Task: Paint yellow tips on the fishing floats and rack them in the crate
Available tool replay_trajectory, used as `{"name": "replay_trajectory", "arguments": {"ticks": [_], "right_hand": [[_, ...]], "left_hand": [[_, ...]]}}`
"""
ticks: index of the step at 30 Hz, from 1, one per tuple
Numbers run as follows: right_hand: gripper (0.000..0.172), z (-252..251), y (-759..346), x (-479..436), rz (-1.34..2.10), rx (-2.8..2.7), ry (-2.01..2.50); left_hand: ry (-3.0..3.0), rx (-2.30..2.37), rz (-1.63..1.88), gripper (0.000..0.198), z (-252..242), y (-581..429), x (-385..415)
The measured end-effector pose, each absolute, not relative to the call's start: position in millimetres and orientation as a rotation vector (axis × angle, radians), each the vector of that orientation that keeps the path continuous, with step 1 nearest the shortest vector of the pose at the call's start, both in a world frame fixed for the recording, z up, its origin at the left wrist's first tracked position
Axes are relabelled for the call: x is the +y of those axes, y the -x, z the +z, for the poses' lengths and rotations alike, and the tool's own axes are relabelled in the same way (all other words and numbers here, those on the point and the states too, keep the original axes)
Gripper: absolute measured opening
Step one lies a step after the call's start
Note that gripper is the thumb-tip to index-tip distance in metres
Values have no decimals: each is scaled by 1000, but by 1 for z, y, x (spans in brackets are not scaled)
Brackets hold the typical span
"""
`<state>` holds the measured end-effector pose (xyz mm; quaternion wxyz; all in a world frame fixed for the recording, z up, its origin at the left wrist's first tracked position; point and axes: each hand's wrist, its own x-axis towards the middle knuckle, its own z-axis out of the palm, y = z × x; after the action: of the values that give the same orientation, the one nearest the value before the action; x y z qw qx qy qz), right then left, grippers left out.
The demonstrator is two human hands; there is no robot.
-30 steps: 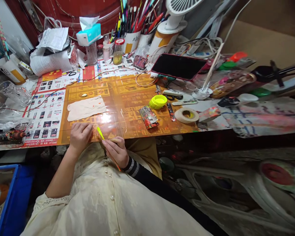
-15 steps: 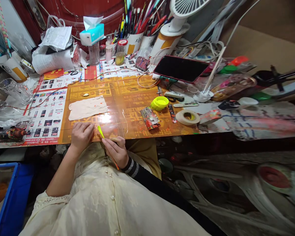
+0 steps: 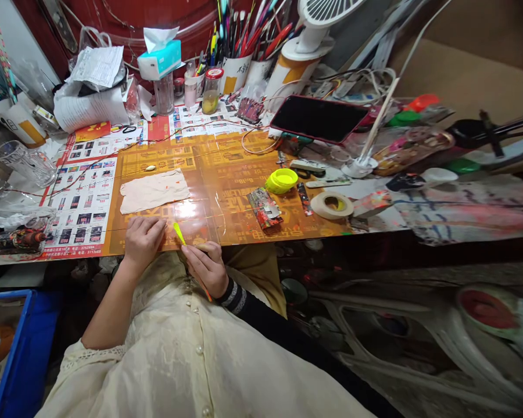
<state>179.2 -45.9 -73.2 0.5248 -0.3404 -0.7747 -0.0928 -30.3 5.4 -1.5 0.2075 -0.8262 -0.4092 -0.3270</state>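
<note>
My right hand point(image 3: 207, 267), at the table's front edge, pinches a thin stick point(image 3: 180, 233) with a bright yellow tip pointing up and left; an orange end shows below the hand. Just left of the tip is my left hand point(image 3: 146, 239), its fingers curled together; whether they hold anything is hidden. Beyond it a pale cloth point(image 3: 154, 191) with small orange spots lies flat, and a small oval piece point(image 3: 150, 168) rests behind the cloth. A yellow open pot point(image 3: 281, 181) stands to the right, beside a paint-smeared block point(image 3: 265, 208).
A tape roll point(image 3: 332, 205) lies right of the pot. Behind are a phone point(image 3: 318, 118), a white fan point(image 3: 326, 14), a jar point(image 3: 211, 92), brush cups and a tissue box point(image 3: 160, 59). Clear glass mug point(image 3: 26, 164) at left; blue crate point(image 3: 35, 348) below.
The view has shifted slightly, so the table items appear a little further left. Both hands and the stick hold nearly the same pose.
</note>
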Motion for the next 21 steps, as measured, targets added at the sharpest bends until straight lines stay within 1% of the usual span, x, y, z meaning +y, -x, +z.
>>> {"name": "replay_trajectory", "arguments": {"ticks": [8,12,16,21], "right_hand": [[58,-78,-179,-46,-203,-1870,820],[60,-78,-178,-46,-214,-1867,820],[59,-79,-177,-46,-211,-1884,851],[63,-82,-177,-46,-207,-1881,859]], "left_hand": [[2314,-1171,-910,18,-1,30,4],[2300,-1140,-907,16,0,29,4],[2313,-1157,-904,20,-1,30,4],[2313,-1165,-909,20,-2,31,5]]}}
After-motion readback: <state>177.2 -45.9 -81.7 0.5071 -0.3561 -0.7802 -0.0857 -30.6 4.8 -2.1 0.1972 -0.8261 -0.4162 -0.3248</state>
